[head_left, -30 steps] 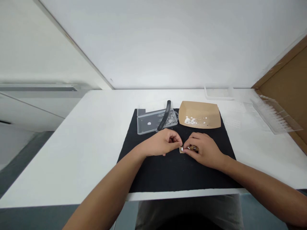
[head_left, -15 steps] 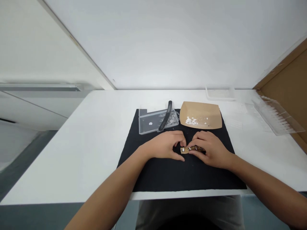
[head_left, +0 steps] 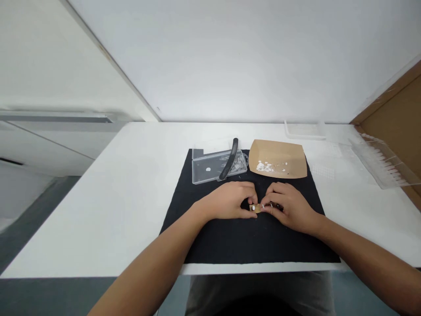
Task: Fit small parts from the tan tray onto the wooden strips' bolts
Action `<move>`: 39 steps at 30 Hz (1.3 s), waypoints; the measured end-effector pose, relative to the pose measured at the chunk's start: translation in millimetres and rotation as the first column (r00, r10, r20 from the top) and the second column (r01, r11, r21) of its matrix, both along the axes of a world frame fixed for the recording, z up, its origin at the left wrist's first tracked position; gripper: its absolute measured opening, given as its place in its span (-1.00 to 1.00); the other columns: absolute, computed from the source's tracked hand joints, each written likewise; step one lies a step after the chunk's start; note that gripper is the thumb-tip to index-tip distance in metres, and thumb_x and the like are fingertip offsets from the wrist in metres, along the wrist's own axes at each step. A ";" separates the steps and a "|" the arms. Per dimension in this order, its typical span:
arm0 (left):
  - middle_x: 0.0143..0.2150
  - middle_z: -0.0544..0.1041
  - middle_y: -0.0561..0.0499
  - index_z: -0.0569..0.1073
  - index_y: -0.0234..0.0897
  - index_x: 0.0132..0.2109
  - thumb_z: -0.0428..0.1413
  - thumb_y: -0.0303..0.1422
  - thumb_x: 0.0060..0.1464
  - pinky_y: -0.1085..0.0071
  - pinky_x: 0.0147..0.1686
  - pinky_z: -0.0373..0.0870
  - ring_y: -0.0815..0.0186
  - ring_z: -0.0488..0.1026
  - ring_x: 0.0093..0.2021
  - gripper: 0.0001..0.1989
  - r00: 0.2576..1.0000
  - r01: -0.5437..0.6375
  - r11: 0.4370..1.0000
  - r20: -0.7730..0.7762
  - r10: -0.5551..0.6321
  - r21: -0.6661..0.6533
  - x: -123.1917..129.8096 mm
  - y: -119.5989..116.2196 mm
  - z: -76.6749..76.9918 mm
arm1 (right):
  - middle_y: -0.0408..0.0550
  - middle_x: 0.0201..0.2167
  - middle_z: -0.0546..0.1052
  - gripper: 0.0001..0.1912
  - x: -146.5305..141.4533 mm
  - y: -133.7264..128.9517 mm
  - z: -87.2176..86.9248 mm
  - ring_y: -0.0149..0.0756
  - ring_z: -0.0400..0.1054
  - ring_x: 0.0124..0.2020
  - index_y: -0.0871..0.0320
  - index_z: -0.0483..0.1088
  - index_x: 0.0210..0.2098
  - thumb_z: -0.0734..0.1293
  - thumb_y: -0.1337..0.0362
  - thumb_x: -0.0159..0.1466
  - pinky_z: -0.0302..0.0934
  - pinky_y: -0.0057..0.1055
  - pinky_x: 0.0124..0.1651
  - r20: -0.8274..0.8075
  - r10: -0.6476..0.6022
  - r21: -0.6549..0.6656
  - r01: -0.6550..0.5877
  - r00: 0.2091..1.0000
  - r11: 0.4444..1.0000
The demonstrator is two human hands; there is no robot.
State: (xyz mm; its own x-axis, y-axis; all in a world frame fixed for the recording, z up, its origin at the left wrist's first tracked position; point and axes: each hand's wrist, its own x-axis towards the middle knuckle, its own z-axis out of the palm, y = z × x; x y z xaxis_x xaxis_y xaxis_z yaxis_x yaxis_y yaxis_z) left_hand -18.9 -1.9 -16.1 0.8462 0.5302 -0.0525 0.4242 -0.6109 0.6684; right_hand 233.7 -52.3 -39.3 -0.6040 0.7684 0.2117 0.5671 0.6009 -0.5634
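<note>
On the black cloth point(head_left: 230, 245), my two hands meet over a small tan strip point(head_left: 257, 208). A white round piece sits near the strip's left end, and a dark, shiny part shows under my right fingers. My left hand point(head_left: 230, 199) has its thumb and fingertips closed about the left end, one along each edge. My right hand point(head_left: 289, 206) pinches the strip farther right and covers much of it; a small light bit shows at its fingertips, too small to name.
Behind my hands lie a clear plastic case point(head_left: 205, 169) with thin clear pieces, a curved black bar point(head_left: 229, 159) across it, and a brown paper tray point(head_left: 279, 151) with white bits. At right are a clear rack point(head_left: 381, 164) and a cardboard box point(head_left: 394, 101). A clear tray point(head_left: 305, 131) stands at the back.
My left thumb and fingers have come in from apart to close on the strip's left end. My right hand keeps its pinch, its fingers slightly shifted. The whole view has moved slightly.
</note>
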 end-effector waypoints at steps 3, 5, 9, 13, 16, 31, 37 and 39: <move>-0.18 0.56 0.02 0.58 -0.27 -0.14 0.41 -0.28 0.15 0.43 -0.20 0.33 0.29 0.52 -0.20 -0.78 1.000 0.003 1.000 0.005 -0.003 0.004 0.1 0.1 -0.6 | -0.07 -0.21 0.55 -0.92 0.2 -0.4 -1.4 -0.24 0.42 -0.18 0.03 0.57 -0.15 0.41 0.21 0.46 0.20 -0.28 -0.13 -0.023 -0.011 0.004 0.011 1.000 1.000; -0.18 0.57 0.02 0.58 -0.27 -0.15 0.41 -0.28 0.15 0.43 -0.22 0.32 0.29 0.52 -0.21 -0.77 1.000 0.001 1.000 0.003 -0.001 0.009 -0.1 0.1 -0.5 | -0.07 -0.21 0.56 -0.90 0.4 -0.7 -1.6 -0.23 0.42 -0.18 0.04 0.57 -0.12 0.43 0.17 0.45 0.20 -0.27 -0.11 -0.025 -0.019 0.031 0.020 1.000 0.999; -0.17 0.57 0.01 0.58 -0.27 -0.14 0.41 -0.27 0.14 0.42 -0.20 0.34 0.28 0.53 -0.20 -0.77 1.000 0.001 1.000 0.008 -0.001 0.014 -0.2 0.2 -0.2 | -0.05 -0.20 0.58 -0.83 1.0 -1.2 -0.7 -0.22 0.43 -0.18 0.04 0.55 -0.08 0.43 0.10 0.45 0.18 -0.24 -0.09 -0.011 -0.016 0.138 0.017 1.000 0.990; -0.17 0.57 0.02 0.59 -0.26 -0.15 0.40 -0.28 0.14 0.41 -0.18 0.35 0.28 0.54 -0.18 -0.79 1.000 0.001 1.000 0.009 -0.001 0.009 -0.2 0.0 0.3 | -0.08 -0.25 0.59 -0.87 0.8 -1.1 -0.8 -0.23 0.41 -0.21 0.02 0.55 -0.12 0.40 0.13 0.48 0.15 -0.23 -0.11 0.005 0.011 0.217 -0.011 1.000 0.976; -0.17 0.58 0.03 0.59 -0.25 -0.15 0.40 -0.28 0.14 0.40 -0.18 0.35 0.28 0.54 -0.18 -0.79 1.000 -0.002 1.000 0.008 0.002 0.010 -0.3 -0.3 0.2 | -0.09 -0.24 0.60 -0.89 0.4 -0.7 -1.3 -0.21 0.43 -0.18 0.00 0.56 -0.11 0.41 0.13 0.47 0.16 -0.22 -0.08 0.012 0.013 0.221 -0.015 1.000 0.975; -0.17 0.54 0.03 0.59 -0.24 -0.13 0.40 -0.27 0.13 0.43 -0.30 0.31 0.34 0.47 -0.29 -0.77 1.000 0.004 1.000 -0.009 -0.004 0.008 -1.1 1.2 3.1 | 0.03 -0.26 0.62 -0.72 76.5 38.2 37.4 -0.07 0.49 -0.17 0.06 0.50 -0.28 0.22 0.15 0.47 0.28 -0.13 -0.04 -0.136 -0.653 0.423 0.640 0.745 0.642; -0.17 0.55 0.03 0.60 -0.23 -0.14 0.41 -0.29 0.12 0.42 -0.24 0.33 0.30 0.52 -0.21 -0.79 1.000 -0.012 1.000 -0.021 0.011 -0.009 -1.4 0.6 3.9 | 0.00 -0.24 0.65 -0.72 132.8 53.4 45.4 -0.06 0.50 -0.23 0.00 0.57 -0.19 0.30 0.00 0.39 0.20 -0.18 -0.25 0.147 -0.793 0.360 0.715 0.591 0.600; -0.18 0.54 0.04 0.60 -0.23 -0.16 0.42 -0.29 0.10 0.43 -0.28 0.31 0.32 0.49 -0.26 -0.78 0.999 -0.019 1.000 -0.029 0.019 -0.009 -1.3 0.5 4.2 | -0.01 -0.15 0.66 -0.70 146.6 54.6 42.7 -0.03 0.51 -0.16 -0.03 0.57 -0.18 0.30 -0.05 0.38 0.18 -0.19 -0.27 0.277 -0.756 0.315 0.687 0.593 0.655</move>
State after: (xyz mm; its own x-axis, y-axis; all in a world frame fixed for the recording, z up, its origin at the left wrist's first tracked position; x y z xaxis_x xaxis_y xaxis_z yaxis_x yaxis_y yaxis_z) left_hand -20.2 -1.5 -12.0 0.8342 0.5454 -0.0816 0.4548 -0.5967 0.6612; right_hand 380.3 2.3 3.4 0.0812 0.9604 0.2667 0.9855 -0.0374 -0.1656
